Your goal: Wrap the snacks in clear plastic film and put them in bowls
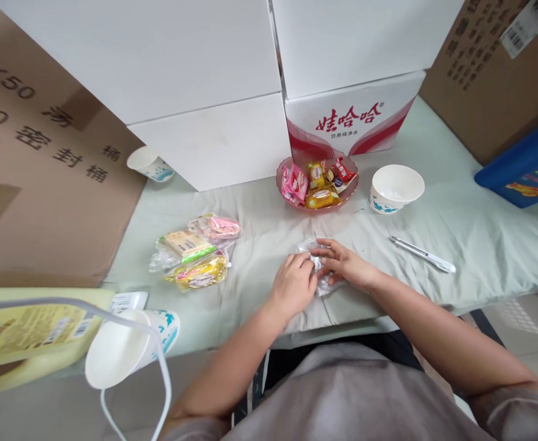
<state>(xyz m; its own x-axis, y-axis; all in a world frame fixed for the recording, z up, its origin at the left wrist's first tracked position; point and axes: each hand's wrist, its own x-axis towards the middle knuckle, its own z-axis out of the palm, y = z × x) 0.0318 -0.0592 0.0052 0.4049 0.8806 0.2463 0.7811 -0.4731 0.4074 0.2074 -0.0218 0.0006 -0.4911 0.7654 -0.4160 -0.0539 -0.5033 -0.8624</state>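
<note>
My left hand (293,283) and my right hand (346,264) meet over a crumpled clear plastic wrapper (317,264) on the pale green cloth, near the table's front edge. Both hands pinch the wrapper, the left from the left side, the right lying across its top. What the wrapper contains is hidden by my fingers. A pink bowl (286,184) holding several wrapped snacks sits behind my hands, below a white carton with red lettering (349,119).
Three bagged snack packs (198,251) lie to the left. A white paper bowl (396,188) and a white pen (423,254) are on the right. A paper cup (126,346) lies tipped at front left, another cup (150,163) at the back. Cardboard boxes flank both sides.
</note>
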